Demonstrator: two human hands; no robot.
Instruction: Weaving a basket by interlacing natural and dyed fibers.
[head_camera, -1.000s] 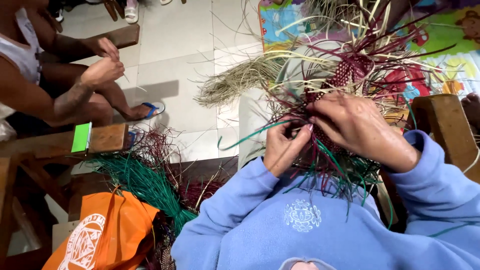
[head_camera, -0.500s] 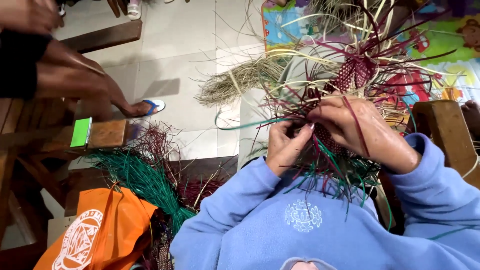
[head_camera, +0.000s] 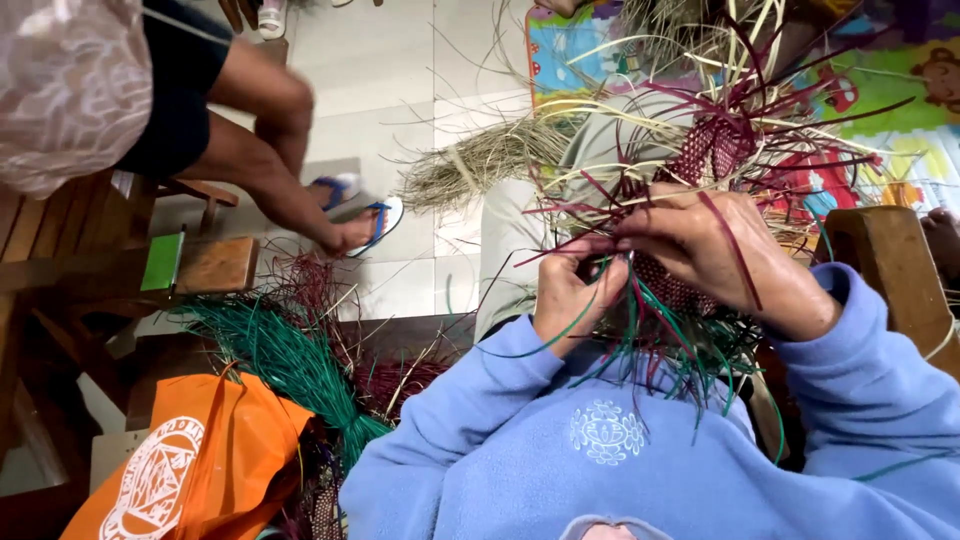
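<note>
- The other person (head_camera: 120, 100) at the upper left of the frame has shifted: a second ago bare arms and clasped hands showed there; now a pale patterned garment fills that corner, with dark shorts and a bent leg below it.
- That person's foot in a blue-strapped sandal (head_camera: 375, 222) now reaches further toward the frame's centre, planted on the pale floor tiles.
- The left hand (head_camera: 570, 295) has closed tighter on the strands, its fingertips pressed against the right hand (head_camera: 715, 250).
- A maroon strand (head_camera: 725, 235) now lies across the back of the right hand.
</note>
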